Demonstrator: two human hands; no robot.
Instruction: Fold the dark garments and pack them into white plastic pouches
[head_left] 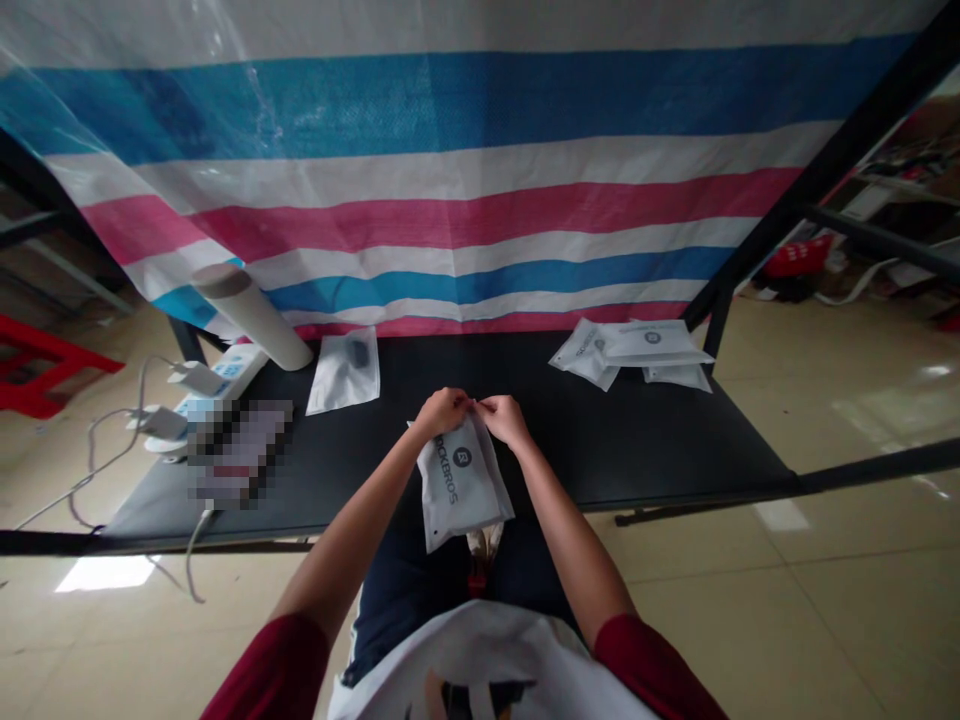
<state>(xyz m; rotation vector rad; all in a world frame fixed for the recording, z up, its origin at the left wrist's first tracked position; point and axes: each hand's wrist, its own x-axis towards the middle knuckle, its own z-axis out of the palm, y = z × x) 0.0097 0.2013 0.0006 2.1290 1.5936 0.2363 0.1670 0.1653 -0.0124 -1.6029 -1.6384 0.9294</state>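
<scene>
Fingers of the L hand (pixel 442 413) & R hand (pixel 505 418) are pinching the far end of the frosted ROCKBROS pouch (pixel 459 475), the hands v. close together. Pouch is approx. mid-way along the black table's (pixel 645 440) near edge, its near end reaching past that edge over the lap. Looks like its mouth is being worked, so this one's prob. partway; can't tell if the seal is fully pressed, as the fingertips hide part of it.

Prob. done: the overlapping printed pouches (pixel 660 345) at the table's far R corner, min. 3; seals too small to check. Poss. left: the lone pouch (pixel 337 385) by the far edge, L of centre, w/ a dark item (pixel 358 353) showing thru; can't tell whether it's sealed. No. of others due: can't tell.

Toward the L edge: white flask (pixel 262 325), power strip (pixel 244 370) w/ plugs, & a pixelated phone (pixel 251 450), all apart from the hands.
</scene>
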